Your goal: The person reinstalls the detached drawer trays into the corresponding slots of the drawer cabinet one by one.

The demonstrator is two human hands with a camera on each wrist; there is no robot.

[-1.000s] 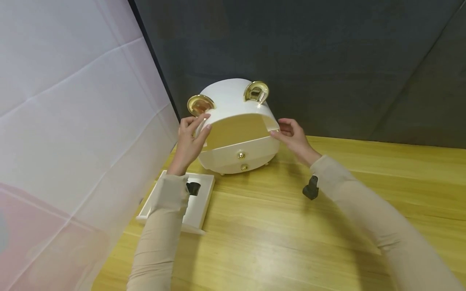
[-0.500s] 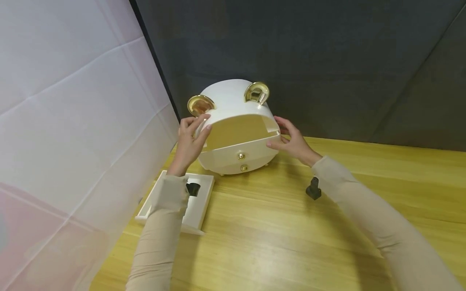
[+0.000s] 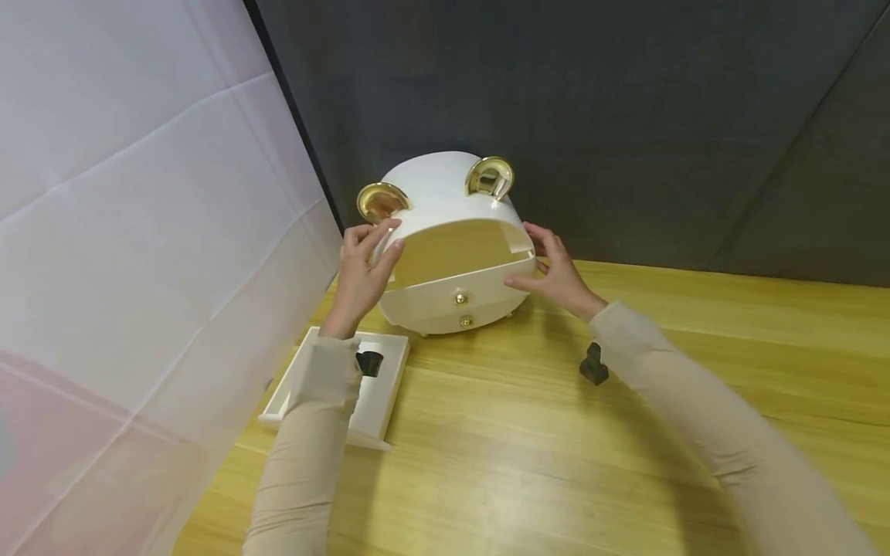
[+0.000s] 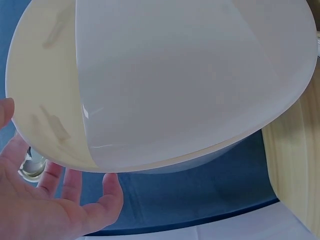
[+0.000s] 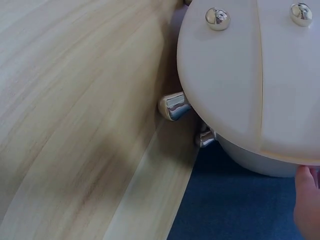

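Left hand: fingers nearly straight, laid against the left side of the white box at its upper rim; thumb side toward the open cavity; no curl round anything.
Left hand, wrist view: palm spread and relaxed under the curved white shell, fingertips just short of it or barely touching; cannot tell which.
Right hand: fingers extended, tips pressed to the right edge of the box at about 3 o'clock of its front; thumb low against the top drawer front.
Right hand, wrist view: only one fingertip seen at the lower right, touching the underside of the box.
White box: rounded, cream-white, standing upright at the far edge of the wooden table, close to the dark backdrop; upper compartment open and hollow, yellowish inside.
Gold ears: two on top, at 10 and 1 o'clock of the lid.
Gold knobs: two, one above the other on the lower front.
Metal feet: shiny, under the box, resting on the table.
White drawer: out of the box, lying flat on the table at 7 o'clock of it, partly under the left sleeve.
White sheet: hanging at 9 o'clock.
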